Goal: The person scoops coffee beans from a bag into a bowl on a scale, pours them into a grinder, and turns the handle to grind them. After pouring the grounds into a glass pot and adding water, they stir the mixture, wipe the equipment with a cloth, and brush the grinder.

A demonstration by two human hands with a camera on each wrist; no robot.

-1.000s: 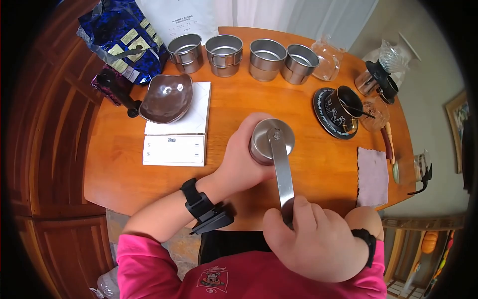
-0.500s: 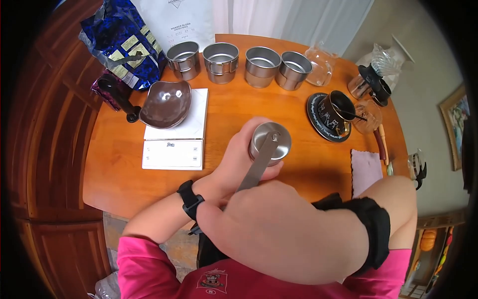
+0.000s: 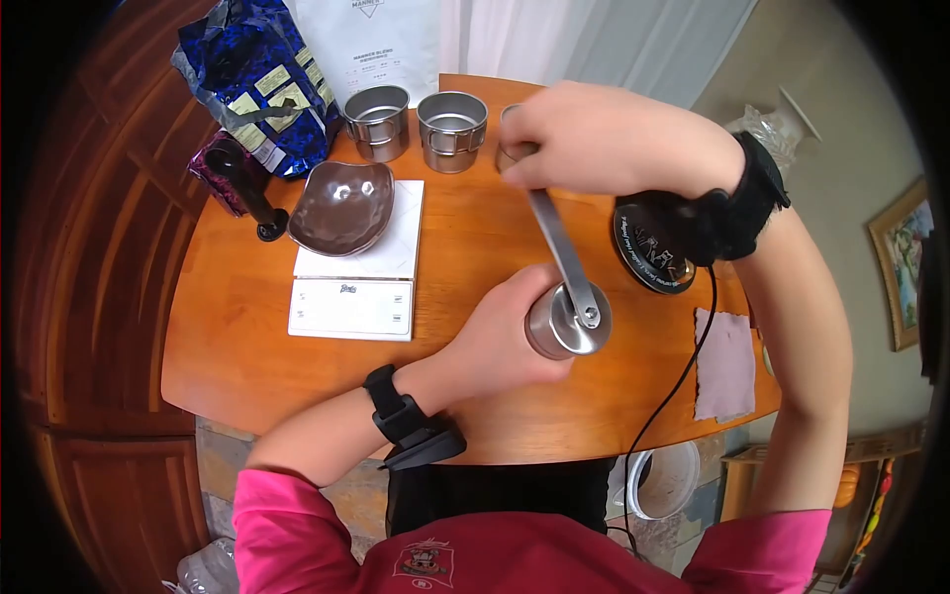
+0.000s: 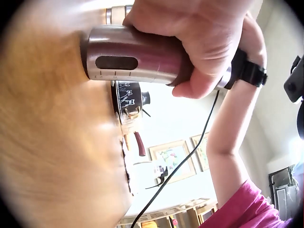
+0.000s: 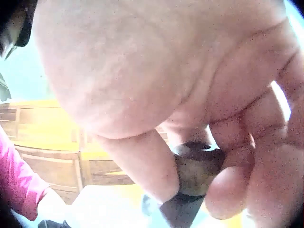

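Fingers [image 3: 537, 279] of the left hand [image 3: 495, 332] are curled round the body of a steel grinder [image 3: 560, 327]. The right hand [image 3: 594, 139], just beyond the grinder, pinches the dark knob [image 5: 194, 175] at the end of the crank [image 3: 561, 243], which points away from the person. The grinder is at the near part of the table [image 3: 475, 228]; whether its base touches the wood cannot be told. To the grinder's left lies a white scale [image 3: 351, 312] carrying a brown bowl [image 3: 341, 203], with a black scoop-like tool [image 3: 247, 188] farther left. To its right are a pale cloth [image 3: 725, 364] and a hanging black cord [image 3: 686, 371]. Beyond it on the right, a black cup [image 4: 127, 92] stands on a saucer [image 3: 625, 243]. Beyond it to the left stand two steel cups [image 3: 377, 129], with a blue bag [image 3: 272, 109] and a white bag [image 3: 371, 59] farther from the grinder; a third cup [image 3: 506, 159] is mostly hidden by the right hand.
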